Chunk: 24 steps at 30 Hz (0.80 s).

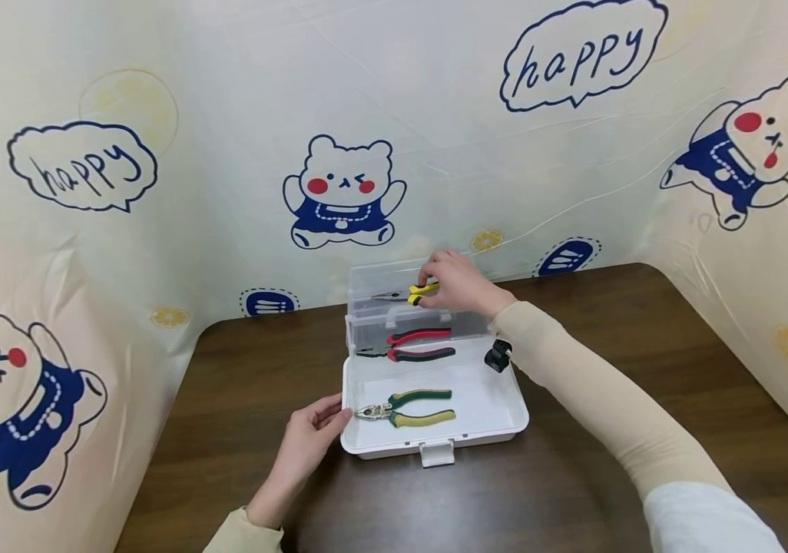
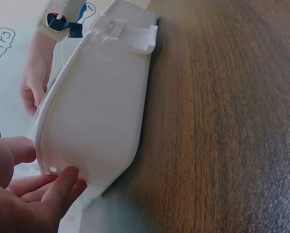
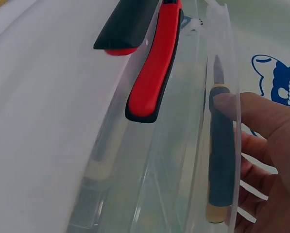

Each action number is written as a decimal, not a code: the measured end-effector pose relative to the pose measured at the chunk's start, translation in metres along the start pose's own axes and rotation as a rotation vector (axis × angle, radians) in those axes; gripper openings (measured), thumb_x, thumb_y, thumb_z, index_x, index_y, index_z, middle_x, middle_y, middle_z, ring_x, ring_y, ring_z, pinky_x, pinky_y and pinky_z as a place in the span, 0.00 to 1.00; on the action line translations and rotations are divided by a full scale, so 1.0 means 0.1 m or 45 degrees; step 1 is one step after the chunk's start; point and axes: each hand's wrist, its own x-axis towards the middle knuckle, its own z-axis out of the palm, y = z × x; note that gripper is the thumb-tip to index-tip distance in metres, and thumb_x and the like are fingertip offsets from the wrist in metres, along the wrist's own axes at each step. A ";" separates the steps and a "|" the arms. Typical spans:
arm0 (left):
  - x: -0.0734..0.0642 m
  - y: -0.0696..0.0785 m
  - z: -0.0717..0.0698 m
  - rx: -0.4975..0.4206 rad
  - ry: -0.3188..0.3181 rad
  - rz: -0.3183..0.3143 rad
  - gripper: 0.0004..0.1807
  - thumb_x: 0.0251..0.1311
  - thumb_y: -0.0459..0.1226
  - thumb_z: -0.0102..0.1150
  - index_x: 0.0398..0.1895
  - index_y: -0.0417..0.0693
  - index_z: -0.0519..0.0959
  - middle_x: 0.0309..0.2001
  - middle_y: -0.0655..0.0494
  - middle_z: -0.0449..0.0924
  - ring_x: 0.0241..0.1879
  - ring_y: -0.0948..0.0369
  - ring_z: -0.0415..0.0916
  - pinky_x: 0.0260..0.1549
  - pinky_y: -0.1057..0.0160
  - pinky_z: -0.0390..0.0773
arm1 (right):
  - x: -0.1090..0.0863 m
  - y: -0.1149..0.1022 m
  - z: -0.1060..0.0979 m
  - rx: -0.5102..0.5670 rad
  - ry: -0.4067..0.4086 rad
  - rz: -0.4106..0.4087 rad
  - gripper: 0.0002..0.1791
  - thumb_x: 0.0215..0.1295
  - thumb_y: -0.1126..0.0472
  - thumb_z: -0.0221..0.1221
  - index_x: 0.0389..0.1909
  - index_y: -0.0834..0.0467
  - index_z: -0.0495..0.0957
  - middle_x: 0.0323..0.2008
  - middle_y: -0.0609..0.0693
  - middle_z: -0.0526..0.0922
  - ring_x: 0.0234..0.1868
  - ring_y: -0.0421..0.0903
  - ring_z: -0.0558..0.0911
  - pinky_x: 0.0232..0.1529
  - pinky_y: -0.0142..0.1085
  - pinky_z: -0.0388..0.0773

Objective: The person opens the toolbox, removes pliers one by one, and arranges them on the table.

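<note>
White box (image 1: 494, 411) sits on the wooden table (image 1: 587, 461), clear lid (image 1: 373, 278) tipped up at the back, latch (image 1: 438, 453) hanging off the front edge.

Contents: green-and-yellow pliers (image 1: 404, 420) lie flat on the box floor, handles parted, nose to your left, close to the side wall. Red-and-black pliers (image 1: 408, 355) lie along the back edge, where tray meets lid; one handle is on the tray side, the other toward the lid. Their nose also points left.

Yellow-and-black pliers (image 1: 413, 290) are up at the lid, in your right hand (image 1: 459, 283). Thumb and fingers are nearly together, pinching the handles; nose points left, in front of the clear plastic. Your right wrist view has the thumb on a handle, other fingers outside the lid's edge. Can't tell if the tool touches the lid.

Your left hand (image 1: 311, 434) pinches the box at its front-left corner: thumb at the rim, fingers bent against the outer wall, gap just the wall's thickness. Your left wrist view puts those fingertips next to a small hole in the corner.

Patterned cloth (image 1: 435, 100) hangs behind the table.
</note>
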 end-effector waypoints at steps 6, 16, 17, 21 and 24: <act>0.00 0.00 0.00 0.016 -0.005 -0.027 0.20 0.69 0.33 0.66 0.61 0.32 0.81 0.54 0.38 0.85 0.53 0.49 0.85 0.50 0.59 0.84 | 0.00 0.05 -0.02 0.058 0.019 -0.031 0.17 0.63 0.52 0.73 0.48 0.56 0.87 0.51 0.53 0.83 0.55 0.55 0.74 0.60 0.53 0.69; 0.01 -0.01 0.00 0.031 0.006 -0.018 0.20 0.69 0.32 0.66 0.60 0.32 0.81 0.53 0.38 0.86 0.51 0.50 0.86 0.49 0.60 0.85 | 0.04 0.08 -0.03 0.098 0.024 -0.045 0.18 0.63 0.52 0.73 0.47 0.58 0.85 0.47 0.52 0.86 0.50 0.52 0.75 0.56 0.48 0.72; 0.01 -0.01 0.00 0.035 0.002 -0.009 0.20 0.69 0.32 0.66 0.60 0.32 0.81 0.53 0.38 0.86 0.51 0.50 0.86 0.49 0.60 0.85 | 0.03 0.08 -0.03 0.114 0.020 -0.039 0.18 0.63 0.52 0.72 0.48 0.59 0.85 0.47 0.52 0.85 0.50 0.52 0.76 0.56 0.48 0.73; 0.01 -0.02 0.00 0.032 0.007 -0.012 0.20 0.69 0.33 0.66 0.61 0.31 0.81 0.53 0.37 0.86 0.51 0.50 0.86 0.49 0.60 0.85 | 0.00 0.07 -0.09 0.230 0.034 -0.010 0.19 0.65 0.55 0.71 0.51 0.61 0.82 0.49 0.54 0.83 0.48 0.51 0.77 0.54 0.45 0.76; 0.01 -0.01 -0.01 0.024 0.006 -0.021 0.20 0.69 0.33 0.66 0.61 0.32 0.81 0.53 0.38 0.86 0.51 0.50 0.86 0.49 0.60 0.85 | -0.03 0.05 -0.14 0.316 0.068 -0.001 0.19 0.65 0.57 0.71 0.51 0.62 0.81 0.48 0.55 0.82 0.49 0.51 0.77 0.55 0.45 0.78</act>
